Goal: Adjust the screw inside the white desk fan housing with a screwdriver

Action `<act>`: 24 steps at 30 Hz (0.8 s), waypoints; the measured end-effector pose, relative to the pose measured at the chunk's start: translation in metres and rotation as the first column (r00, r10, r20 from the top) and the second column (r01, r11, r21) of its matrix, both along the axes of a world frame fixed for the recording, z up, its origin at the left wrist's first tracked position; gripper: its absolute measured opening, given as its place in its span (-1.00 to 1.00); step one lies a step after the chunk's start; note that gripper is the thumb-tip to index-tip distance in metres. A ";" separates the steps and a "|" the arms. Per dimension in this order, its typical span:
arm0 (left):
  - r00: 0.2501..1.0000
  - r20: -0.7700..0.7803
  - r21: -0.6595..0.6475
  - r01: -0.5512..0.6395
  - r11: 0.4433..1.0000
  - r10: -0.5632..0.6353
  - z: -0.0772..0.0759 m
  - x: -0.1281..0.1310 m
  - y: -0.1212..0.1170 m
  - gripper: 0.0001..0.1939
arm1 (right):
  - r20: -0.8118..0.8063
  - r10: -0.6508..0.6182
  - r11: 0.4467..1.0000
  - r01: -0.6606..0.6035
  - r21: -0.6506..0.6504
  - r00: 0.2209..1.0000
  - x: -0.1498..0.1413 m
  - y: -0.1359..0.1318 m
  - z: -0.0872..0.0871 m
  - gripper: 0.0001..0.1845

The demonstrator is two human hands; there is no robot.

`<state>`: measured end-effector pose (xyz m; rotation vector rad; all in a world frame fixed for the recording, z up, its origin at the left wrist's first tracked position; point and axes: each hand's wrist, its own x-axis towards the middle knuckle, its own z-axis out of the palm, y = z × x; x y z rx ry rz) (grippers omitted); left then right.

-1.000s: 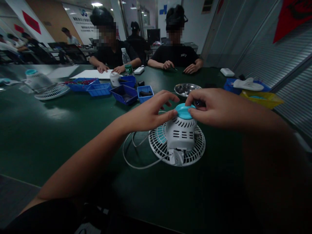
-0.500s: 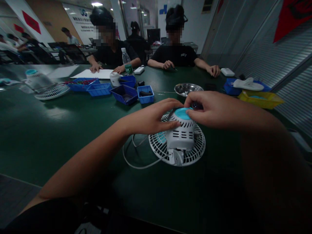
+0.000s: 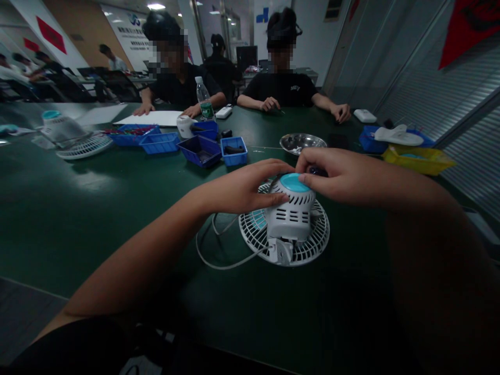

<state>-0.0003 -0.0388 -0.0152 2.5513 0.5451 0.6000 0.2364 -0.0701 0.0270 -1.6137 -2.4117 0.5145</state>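
Busy green surface (image 3: 78, 219), white fan (image 3: 289, 229) front and center

So, going left to right: at the far left a second fan (image 3: 64, 130) sits cage-down. Then there's a bunch of blue bins (image 3: 159, 142), one full of reddish bits too small to make out. Behind those a co-worker (image 3: 172, 86) has both hands on a white sheet (image 3: 150, 119), with a water bottle (image 3: 204, 99) close by.

Next is the white cord (image 3: 224, 268) looping out from the fan, and above it the person's left hand (image 3: 248, 185). Its grip is spread wide around the housing (image 3: 291, 216), thumb against the near side, fingers round the back. The fan stands motor-up on its cage (image 3: 253, 232), turquoise cap (image 3: 295, 182) on top.

A steel bowl (image 3: 289, 143) is just behind, and further back a second co-worker (image 3: 279, 88) holds something thin. The right hand (image 3: 338, 174) has thumb and index bent close together at the cap's right edge; can't tell if that grip actually pinches it. Far right: a yellow bin (image 3: 420, 160).
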 end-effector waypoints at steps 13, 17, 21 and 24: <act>1.000 -0.006 0.009 -0.008 1.000 0.008 -0.001 0.000 -0.001 -0.51 | 0.052 -0.033 0.999 0.031 0.025 0.998 -0.009 0.000 0.002 -0.60; 1.000 -0.001 0.013 0.006 1.000 -0.006 -0.002 0.000 0.001 -0.51 | 0.040 -0.027 1.000 0.026 0.013 0.999 -0.009 -0.001 0.003 -0.61; 1.000 0.002 0.009 0.017 1.000 -0.018 -0.002 0.001 0.001 -0.53 | 0.068 -0.041 0.999 0.039 0.028 0.997 -0.011 -0.004 0.004 -0.62; 1.000 0.004 0.003 0.022 1.000 -0.022 -0.002 0.001 0.000 -0.53 | 0.087 -0.058 0.998 0.055 0.033 0.995 -0.013 -0.005 0.004 -0.60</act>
